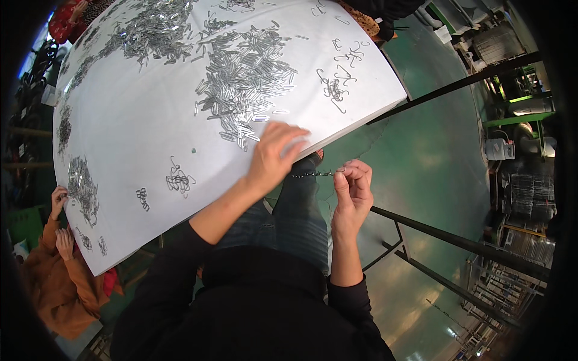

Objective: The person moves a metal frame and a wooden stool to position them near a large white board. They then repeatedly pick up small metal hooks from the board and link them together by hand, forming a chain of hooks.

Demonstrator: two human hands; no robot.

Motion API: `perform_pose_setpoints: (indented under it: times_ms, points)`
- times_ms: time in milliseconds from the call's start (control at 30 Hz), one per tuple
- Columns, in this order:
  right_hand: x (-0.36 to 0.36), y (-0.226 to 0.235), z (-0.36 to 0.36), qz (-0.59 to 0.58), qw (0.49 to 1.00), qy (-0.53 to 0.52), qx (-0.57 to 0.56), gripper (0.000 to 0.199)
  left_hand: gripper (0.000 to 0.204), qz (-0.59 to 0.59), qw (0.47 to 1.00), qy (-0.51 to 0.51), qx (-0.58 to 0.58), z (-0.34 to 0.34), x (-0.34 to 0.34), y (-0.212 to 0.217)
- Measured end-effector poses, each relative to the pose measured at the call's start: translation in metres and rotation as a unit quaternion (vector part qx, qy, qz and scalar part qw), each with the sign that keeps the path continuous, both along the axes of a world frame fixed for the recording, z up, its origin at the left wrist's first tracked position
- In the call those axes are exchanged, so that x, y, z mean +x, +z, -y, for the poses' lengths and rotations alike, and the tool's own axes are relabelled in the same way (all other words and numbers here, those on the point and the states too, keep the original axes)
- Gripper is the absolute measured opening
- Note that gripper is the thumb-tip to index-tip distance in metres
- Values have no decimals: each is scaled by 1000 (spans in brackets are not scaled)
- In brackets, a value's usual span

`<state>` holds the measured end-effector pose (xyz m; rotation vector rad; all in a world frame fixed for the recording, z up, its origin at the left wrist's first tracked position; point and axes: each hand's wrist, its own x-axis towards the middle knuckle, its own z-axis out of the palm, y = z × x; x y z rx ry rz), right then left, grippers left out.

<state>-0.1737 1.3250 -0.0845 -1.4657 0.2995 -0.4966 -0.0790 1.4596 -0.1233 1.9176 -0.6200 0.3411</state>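
White table [144,114] seen tilted across upper left, strewn with small metal clips. Green floor [433,156] seen beyond table edge at right. Largest clip pile [244,75] spread at table centre, just above left hand. Another person's hands [60,210] seen at table's left edge. Left hand [271,153] laid near table edge, fingers spread and slightly blurred, fingertips touching loose clips; grasp cannot be told. Right hand [354,186] held off table, thumb and forefinger pinched shut on thin chain of linked clips [313,174], stretched level toward left hand.
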Motion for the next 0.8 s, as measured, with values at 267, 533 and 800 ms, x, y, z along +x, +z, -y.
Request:
perform_pose_setpoints:
  times_ms: [267,533,800]
  points:
    - [-2,-3,-1,-4,999,-1,-36,7,18,189,915,64,351,-18,53,-27]
    - [7,-5,3,-18,993,-22,-117,8,19,-178,974,-35,133,2,52,12]
    - [18,-6,0,-29,984,-23,-176,10,16,-357,914,-149,-126,17,5,57]
